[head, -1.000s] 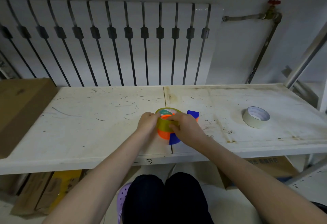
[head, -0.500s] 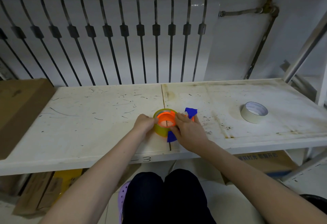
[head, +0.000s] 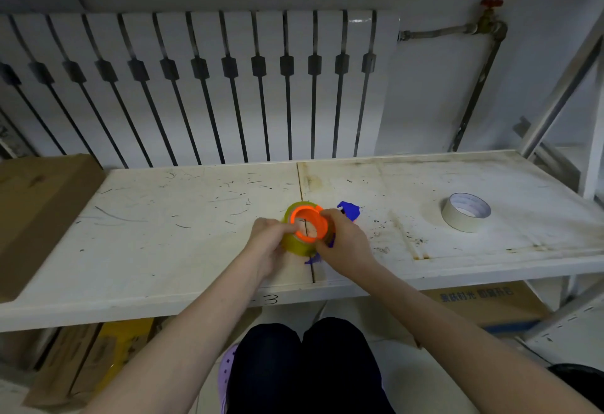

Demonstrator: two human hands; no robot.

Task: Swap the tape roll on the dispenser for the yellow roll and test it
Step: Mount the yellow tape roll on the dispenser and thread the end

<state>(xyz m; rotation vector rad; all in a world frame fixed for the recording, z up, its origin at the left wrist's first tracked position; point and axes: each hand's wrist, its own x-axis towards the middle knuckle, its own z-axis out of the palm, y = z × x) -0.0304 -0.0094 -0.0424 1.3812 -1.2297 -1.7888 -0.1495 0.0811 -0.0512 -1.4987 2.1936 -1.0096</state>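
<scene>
The yellow tape roll (head: 295, 243) sits around the orange hub (head: 310, 224) of the blue tape dispenser (head: 349, 210), near the front middle of the white shelf board (head: 163, 237). My left hand (head: 268, 240) grips the roll's left side, its thumb on the orange rim. My right hand (head: 343, 243) holds the roll and dispenser from the right, covering most of the blue body. Only the blue front end and a tip below the roll show. A white tape roll (head: 465, 211) lies flat, far to the right.
A brown cardboard box (head: 36, 214) stands on the shelf at the left edge. A radiator (head: 202, 86) runs behind the shelf, with a metal frame post (head: 562, 93) at the right. More boxes (head: 487, 302) sit under the shelf.
The orange hub now faces up through the yellow roll, where a second ago the roll lay on top of it. Both hands stay on it.
</scene>
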